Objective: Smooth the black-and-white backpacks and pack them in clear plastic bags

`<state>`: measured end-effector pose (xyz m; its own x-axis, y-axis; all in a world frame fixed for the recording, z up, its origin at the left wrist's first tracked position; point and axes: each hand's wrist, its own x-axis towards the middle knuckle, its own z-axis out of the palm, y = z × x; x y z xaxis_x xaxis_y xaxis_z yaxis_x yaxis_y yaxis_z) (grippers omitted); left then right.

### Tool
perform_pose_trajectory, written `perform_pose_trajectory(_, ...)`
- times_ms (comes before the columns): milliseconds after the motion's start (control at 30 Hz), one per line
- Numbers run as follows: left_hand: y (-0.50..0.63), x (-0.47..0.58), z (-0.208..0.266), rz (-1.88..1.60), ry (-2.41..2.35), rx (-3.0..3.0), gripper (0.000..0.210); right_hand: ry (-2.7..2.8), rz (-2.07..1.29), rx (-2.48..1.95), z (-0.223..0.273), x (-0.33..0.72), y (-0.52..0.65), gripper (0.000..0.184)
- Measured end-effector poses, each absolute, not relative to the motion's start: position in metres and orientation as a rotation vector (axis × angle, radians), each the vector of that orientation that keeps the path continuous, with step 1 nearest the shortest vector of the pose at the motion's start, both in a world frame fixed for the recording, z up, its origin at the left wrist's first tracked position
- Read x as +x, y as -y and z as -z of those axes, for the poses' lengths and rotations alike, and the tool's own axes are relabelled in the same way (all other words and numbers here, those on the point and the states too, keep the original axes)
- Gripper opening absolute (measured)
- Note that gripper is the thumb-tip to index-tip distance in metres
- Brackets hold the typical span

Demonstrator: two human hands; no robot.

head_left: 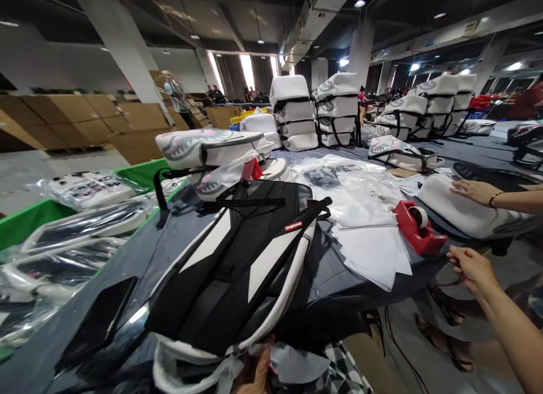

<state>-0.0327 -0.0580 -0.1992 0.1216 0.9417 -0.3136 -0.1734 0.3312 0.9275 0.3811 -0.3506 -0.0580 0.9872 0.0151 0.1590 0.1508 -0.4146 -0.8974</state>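
A black and white backpack point(220, 275) lies on the dark-covered table point(322, 269), straps and padded back facing up. At the bag's lower end, my left hand point(254, 374) grips the edge with its thumb up; its other fingers are hidden. Whitish sheet material point(297, 363) hangs beside that hand. Out to the right, my right hand point(475, 269) is closed in a pinch just off the red tape dispenser point(419, 230). What lies between those fingertips, if anything, is too small to make out. White paper sheets point(373, 252) lie fanned out left of the dispenser.
Clear plastic bags point(348, 185) lie behind the paper. White shark-print backpacks point(212, 145) and taller stacks point(294, 111) stand farther back. Bagged backpacks point(85, 224) fill a green-sided bin at left. A black tablet-like object point(99, 320) lies nearby. A co-worker's hand point(475, 191) rests on another backpack.
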Motion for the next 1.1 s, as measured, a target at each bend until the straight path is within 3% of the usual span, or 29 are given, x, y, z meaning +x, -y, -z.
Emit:
perform_pose_trajectory(167,0.071,-0.028,0.167,-0.967,-1.134,0.780,0.054,0.307,-0.339,-1.728,0.079,0.301,0.270,0.064)
perform_pose_trajectory(333,0.076,-0.017,0.146,-1.059,-1.024,0.847,0.046,1.089,-0.871,-1.461,0.068,0.164,0.171,0.045)
perform_pose_trajectory(400,0.072,-0.016,0.149,-1.081,-0.954,0.881,0.046,1.525,-0.786,-1.421,0.062,0.129,0.144,0.041)
perform_pose_trajectory(500,0.071,-0.016,0.152,-1.106,-0.905,0.908,0.051,1.950,-0.294,-1.357,0.067,0.108,0.116,0.038)
perform_pose_trajectory(600,0.071,-0.017,0.151,-1.119,-0.871,0.909,0.055,2.117,0.323,-1.378,0.078,0.106,0.102,0.037)
perform_pose_trajectory(700,0.070,-0.020,0.149,-1.097,-0.838,0.948,0.054,2.149,0.619,-1.433,0.082,0.106,0.102,0.036)
perform_pose_trajectory(933,0.070,-0.027,0.154,-1.068,-0.729,0.908,0.052,2.122,0.626,-1.540,0.077,0.102,0.108,0.033)
perform_pose_trajectory(1100,0.067,-0.023,0.152,-1.072,-0.682,0.762,0.043,1.971,0.171,-1.640,0.102,0.121,0.111,0.031)
